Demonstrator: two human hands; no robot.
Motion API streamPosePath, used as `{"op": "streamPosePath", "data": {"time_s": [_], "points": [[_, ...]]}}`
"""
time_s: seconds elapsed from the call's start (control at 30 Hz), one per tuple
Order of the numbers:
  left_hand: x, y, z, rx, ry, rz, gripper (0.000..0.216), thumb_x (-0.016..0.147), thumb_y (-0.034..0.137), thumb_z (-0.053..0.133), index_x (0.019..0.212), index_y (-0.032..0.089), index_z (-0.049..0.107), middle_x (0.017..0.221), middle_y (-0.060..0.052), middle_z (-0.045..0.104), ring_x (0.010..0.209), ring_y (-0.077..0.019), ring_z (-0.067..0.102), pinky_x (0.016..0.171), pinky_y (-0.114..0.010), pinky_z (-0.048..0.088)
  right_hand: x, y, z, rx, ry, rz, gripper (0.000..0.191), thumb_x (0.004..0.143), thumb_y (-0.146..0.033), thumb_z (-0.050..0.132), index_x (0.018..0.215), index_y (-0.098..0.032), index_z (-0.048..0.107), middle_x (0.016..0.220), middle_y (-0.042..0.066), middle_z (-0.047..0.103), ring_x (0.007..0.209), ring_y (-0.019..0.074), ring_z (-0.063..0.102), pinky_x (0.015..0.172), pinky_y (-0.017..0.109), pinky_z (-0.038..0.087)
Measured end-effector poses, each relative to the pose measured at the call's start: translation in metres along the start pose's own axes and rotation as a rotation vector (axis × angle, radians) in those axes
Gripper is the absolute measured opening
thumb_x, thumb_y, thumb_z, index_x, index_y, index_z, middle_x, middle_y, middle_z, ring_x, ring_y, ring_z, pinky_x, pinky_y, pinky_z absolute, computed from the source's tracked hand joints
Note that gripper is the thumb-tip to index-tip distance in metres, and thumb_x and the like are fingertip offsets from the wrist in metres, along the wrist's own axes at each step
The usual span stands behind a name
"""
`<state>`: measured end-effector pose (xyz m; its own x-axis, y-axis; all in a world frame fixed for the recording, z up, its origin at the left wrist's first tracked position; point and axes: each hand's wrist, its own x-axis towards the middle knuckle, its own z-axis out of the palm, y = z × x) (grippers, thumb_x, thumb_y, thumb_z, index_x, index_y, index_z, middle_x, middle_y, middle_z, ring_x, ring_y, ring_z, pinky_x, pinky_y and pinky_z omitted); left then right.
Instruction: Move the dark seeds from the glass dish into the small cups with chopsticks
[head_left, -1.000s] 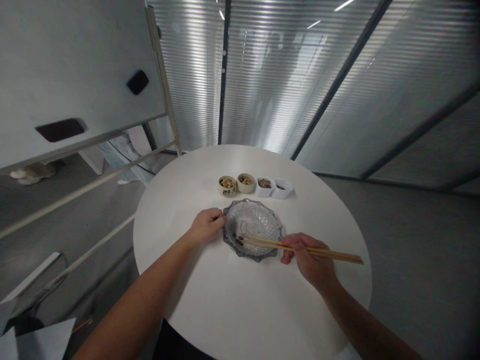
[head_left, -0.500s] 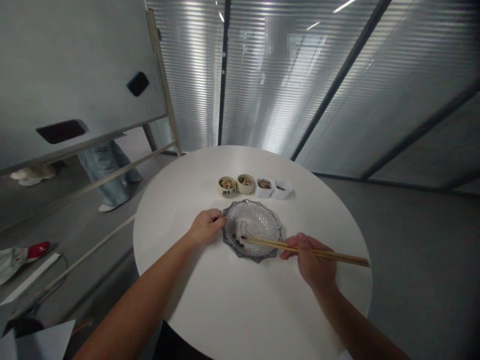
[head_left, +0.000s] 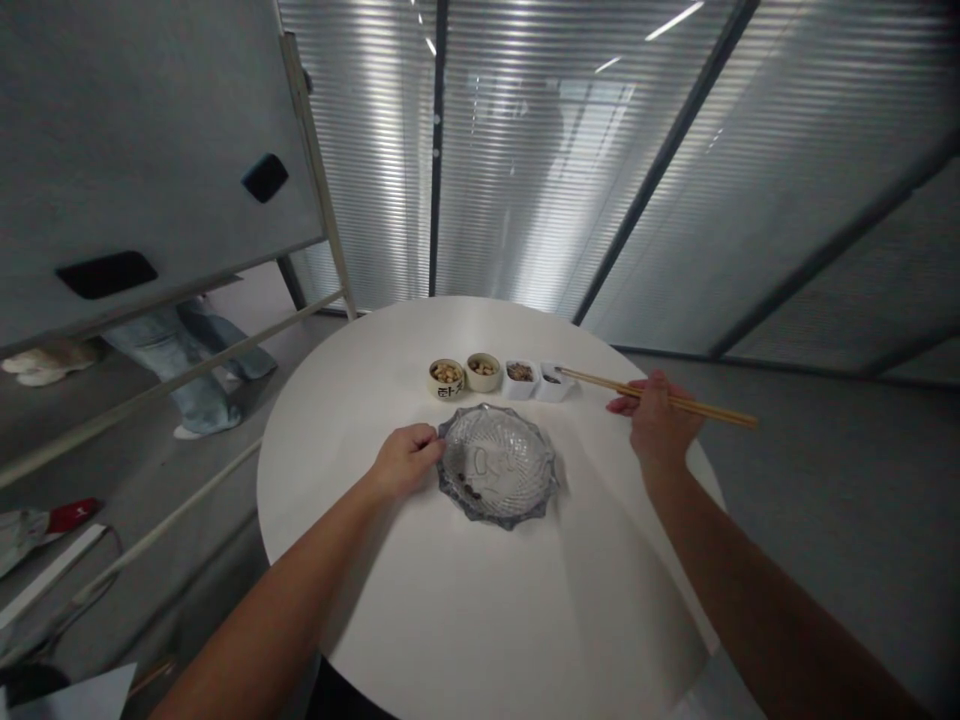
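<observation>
Tan chopsticks (head_left: 712, 409), gripped in the right hand (head_left: 664, 430), slant up-left from right of frame, tips at the rightmost white cup (head_left: 553, 394), contact unclear. Clear glass bowl (head_left: 521, 470), just below mid-frame, lies below-left of the tips; the left hand (head_left: 407, 460), nearer, grasps its left rim.

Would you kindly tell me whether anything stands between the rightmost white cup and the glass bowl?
Nothing visible does: only tabletop shows between the rightmost white cup and the glass bowl. The chopsticks in the right hand extend from the right, tips at the cup.
</observation>
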<state>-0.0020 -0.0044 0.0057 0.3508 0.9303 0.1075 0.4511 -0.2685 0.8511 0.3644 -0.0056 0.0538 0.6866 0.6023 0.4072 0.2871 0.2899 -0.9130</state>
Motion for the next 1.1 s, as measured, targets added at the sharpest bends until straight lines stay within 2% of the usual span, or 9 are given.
{"op": "streamPosePath", "data": {"time_s": [0.13,0.23,0.3,0.4,0.53,0.67,0.87,1.1], "points": [[0.0,-0.001,0.001,-0.016,0.008,-0.013,0.032,0.082,0.039,0.05,0.058,0.019,0.044,0.059,0.004,0.039,0.059,-0.0112,0.039,0.055,-0.024,0.028,0.004,0.009,0.001,0.042,0.006,0.053,0.038,0.091,-0.05,0.056,0.071,-0.019,0.063,0.052,0.0,0.063,0.036,0.0156,0.06,0.036,0.026,0.051],[0.0,-0.001,0.001,-0.008,0.011,-0.01,0.032,0.082,0.04,0.05,0.058,0.019,0.044,0.059,0.004,0.04,0.06,-0.0112,0.039,0.055,-0.024,0.028,-0.003,-0.001,0.0,0.101,0.012,0.106,0.038,0.09,-0.051,0.058,0.069,-0.019,0.063,0.052,0.0,0.062,0.035,0.0146,0.059,0.038,0.026,0.053],[0.0,-0.001,0.001,0.005,0.016,-0.002,0.032,0.082,0.039,0.05,0.058,0.019,0.044,0.06,0.004,0.04,0.06,-0.0113,0.039,0.055,-0.024,0.028,-0.017,-0.014,-0.003,0.162,-0.035,0.128,0.039,0.089,-0.052,0.06,0.068,-0.019,0.063,0.053,0.001,0.064,0.035,0.0139,0.057,0.039,0.028,0.054],[0.0,0.0,0.0,0.012,0.011,-0.004,0.032,0.082,0.04,0.049,0.058,0.019,0.043,0.059,0.004,0.039,0.06,-0.0113,0.039,0.055,-0.024,0.028,-0.054,-0.032,-0.012,0.196,-0.247,0.141,0.039,0.089,-0.052,0.061,0.07,-0.019,0.066,0.051,0.0,0.063,0.035,0.0146,0.056,0.039,0.029,0.054],[-0.001,0.003,0.0,0.012,0.006,-0.026,0.031,0.081,0.039,0.049,0.058,0.019,0.044,0.059,0.003,0.039,0.06,-0.0114,0.039,0.055,-0.024,0.028,-0.104,-0.049,-0.029,0.125,-0.558,0.187,0.04,0.091,-0.054,0.059,0.075,-0.019,0.07,0.048,0.002,0.064,0.038,0.0172,0.06,0.042,0.03,0.053],[-0.001,0.005,-0.002,0.009,0.005,-0.016,0.031,0.081,0.038,0.049,0.057,0.019,0.043,0.059,0.004,0.038,0.06,-0.0112,0.038,0.055,-0.024,0.028,-0.123,-0.057,-0.035,0.024,-0.732,0.146,0.042,0.092,-0.055,0.057,0.075,-0.019,0.071,0.045,0.001,0.063,0.039,0.0173,0.061,0.045,0.029,0.052],[-0.001,0.003,-0.001,0.003,0.01,0.0,0.032,0.081,0.038,0.049,0.057,0.019,0.043,0.059,0.004,0.038,0.059,-0.0113,0.038,0.055,-0.025,0.027,-0.123,-0.049,-0.031,-0.076,-0.789,0.178,0.046,0.092,-0.059,0.055,0.075,-0.019,0.07,0.042,0.001,0.062,0.039,0.0181,0.062,0.044,0.028,0.05],[-0.001,0.003,0.0,0.006,0.004,-0.008,0.032,0.082,0.039,0.049,0.057,0.019,0.043,0.059,0.004,0.039,0.059,-0.0115,0.038,0.055,-0.025,0.027,-0.127,-0.043,-0.03,-0.198,-0.736,0.156,0.047,0.093,-0.058,0.054,0.07,-0.02,0.071,0.05,0.003,0.068,0.045,0.0183,0.064,0.048,0.028,0.053]]}}
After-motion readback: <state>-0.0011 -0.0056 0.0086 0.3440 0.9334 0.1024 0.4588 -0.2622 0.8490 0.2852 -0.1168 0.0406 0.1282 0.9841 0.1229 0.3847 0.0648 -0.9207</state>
